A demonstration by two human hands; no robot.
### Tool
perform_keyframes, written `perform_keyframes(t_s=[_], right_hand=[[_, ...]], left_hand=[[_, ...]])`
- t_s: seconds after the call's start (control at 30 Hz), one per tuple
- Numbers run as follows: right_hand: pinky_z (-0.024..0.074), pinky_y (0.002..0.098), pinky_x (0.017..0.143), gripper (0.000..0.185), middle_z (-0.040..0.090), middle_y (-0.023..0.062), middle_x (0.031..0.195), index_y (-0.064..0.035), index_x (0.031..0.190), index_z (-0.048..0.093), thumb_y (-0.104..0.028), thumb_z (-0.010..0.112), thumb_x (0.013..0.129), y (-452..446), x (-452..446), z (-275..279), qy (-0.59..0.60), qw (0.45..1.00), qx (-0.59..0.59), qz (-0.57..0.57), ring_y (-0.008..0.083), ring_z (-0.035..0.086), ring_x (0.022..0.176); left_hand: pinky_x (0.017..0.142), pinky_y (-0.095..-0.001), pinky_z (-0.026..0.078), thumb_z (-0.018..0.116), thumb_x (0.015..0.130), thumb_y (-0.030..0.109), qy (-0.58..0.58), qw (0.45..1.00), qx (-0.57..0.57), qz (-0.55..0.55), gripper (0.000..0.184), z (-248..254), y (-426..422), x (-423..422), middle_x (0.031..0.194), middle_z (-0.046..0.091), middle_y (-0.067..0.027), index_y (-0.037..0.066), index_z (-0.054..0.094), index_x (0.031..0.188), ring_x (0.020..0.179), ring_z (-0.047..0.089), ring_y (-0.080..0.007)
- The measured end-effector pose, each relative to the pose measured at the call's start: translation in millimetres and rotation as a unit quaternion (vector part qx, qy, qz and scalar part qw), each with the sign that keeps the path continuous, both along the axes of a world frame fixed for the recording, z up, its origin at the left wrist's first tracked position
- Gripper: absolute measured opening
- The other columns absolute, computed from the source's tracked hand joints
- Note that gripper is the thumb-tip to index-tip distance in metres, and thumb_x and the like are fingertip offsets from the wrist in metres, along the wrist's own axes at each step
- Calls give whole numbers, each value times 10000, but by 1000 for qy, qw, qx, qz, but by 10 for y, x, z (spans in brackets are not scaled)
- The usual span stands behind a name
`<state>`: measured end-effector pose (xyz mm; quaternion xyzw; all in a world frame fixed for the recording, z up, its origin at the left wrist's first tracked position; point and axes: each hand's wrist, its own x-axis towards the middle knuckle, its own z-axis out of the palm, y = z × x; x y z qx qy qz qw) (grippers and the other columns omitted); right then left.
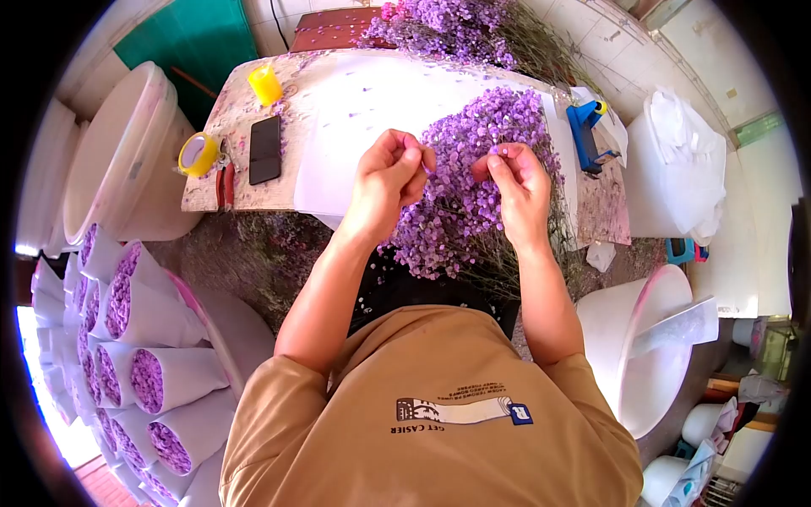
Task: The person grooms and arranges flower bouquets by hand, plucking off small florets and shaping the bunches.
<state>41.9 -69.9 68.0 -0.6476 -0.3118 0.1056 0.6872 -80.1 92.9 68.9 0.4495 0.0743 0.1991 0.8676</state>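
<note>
A big bunch of small purple dried flowers (pixel 481 127) lies over the near edge of the table, its blossoms toward the table and its thin green stems hanging on the right. Above its left side, my left hand (pixel 394 177) is closed in a pinch. My right hand (pixel 517 182) is also pinched, over the right part of the bunch. Tiny pale purple bits show at the fingertips of both hands; what they are is too small to tell. The hands are apart from each other. White paper (pixel 338 127) lies under the blossoms.
On the table's left are a phone (pixel 265 150), red-handled pliers (pixel 225 184), a tape roll (pixel 198 155) and a yellow roll (pixel 265 85). A blue tape dispenser (pixel 585 135) stands right. More purple flowers (pixel 456 29) lie behind. White-wrapped bouquets (pixel 173 380) fill the lower left.
</note>
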Motion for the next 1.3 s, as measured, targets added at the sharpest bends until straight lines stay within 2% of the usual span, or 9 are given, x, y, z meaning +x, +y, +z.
perform_keyframes(t_s=[0.1,0.2,0.23,0.3,0.33,0.43,0.97,1.13,1.3], right_hand=[[554,306,786,101,707,118,903,20,1056,568,-58,577,993,0,19,-22,31,999,22,6,158,675,811],[554,304,789,107,702,119,911,25,1058,567,-56,581,990,16,33,-33,35,999,25,21,160,674,825],[554,304,789,107,702,119,911,25,1058,567,-56,581,990,16,28,-37,36,999,27,19,160,674,825],[553,302,790,107,700,119,920,26,1059,567,-52,581,987,20,26,-38,54,998,33,25,160,673,822],[553,301,789,105,700,117,927,24,1058,566,-50,581,987,17,36,-53,53,998,33,24,159,674,826],[552,297,788,100,701,113,922,21,1053,564,-50,584,985,3,31,-49,50,998,42,26,155,674,828],[551,282,795,91,688,90,911,16,1040,563,-53,592,988,-29,30,-36,58,996,51,34,139,672,842],[567,304,816,103,681,110,926,26,1057,556,-47,586,990,-58,38,-24,83,992,82,52,162,675,853],[568,312,822,113,680,122,935,28,1069,553,-45,585,991,-50,39,-37,98,990,82,60,173,676,862]], left_hand=[[526,-208,289,528,979,53,45,998,35,-27,69,20,-85,-88,830,555,-40,43,537,1047,591,371,-64],[543,-262,405,624,899,73,87,944,313,64,146,-92,-190,-2,778,567,-15,-4,659,1017,636,497,-83],[543,-262,405,624,899,73,87,943,315,61,146,-119,-230,20,778,567,-15,-4,659,1017,636,497,-83],[591,-287,453,683,862,103,142,839,507,135,196,5,-322,39,779,577,-51,0,657,1027,649,525,-118],[613,-330,486,736,826,138,147,799,554,181,240,-20,-346,77,798,608,-103,25,670,1028,649,576,-195],[634,-392,515,750,824,167,147,740,606,252,228,-48,-392,161,845,648,-125,43,685,1004,682,628,-293],[695,-405,538,759,815,184,134,718,618,291,233,-66,-403,341,893,677,-135,17,681,956,770,675,-327],[700,-417,539,752,821,245,154,782,540,270,260,-142,-363,363,908,683,-134,41,700,973,784,683,-329],[692,-405,534,754,827,232,146,785,541,265,241,-79,-377,343,883,674,-131,43,707,968,753,672,-311]])
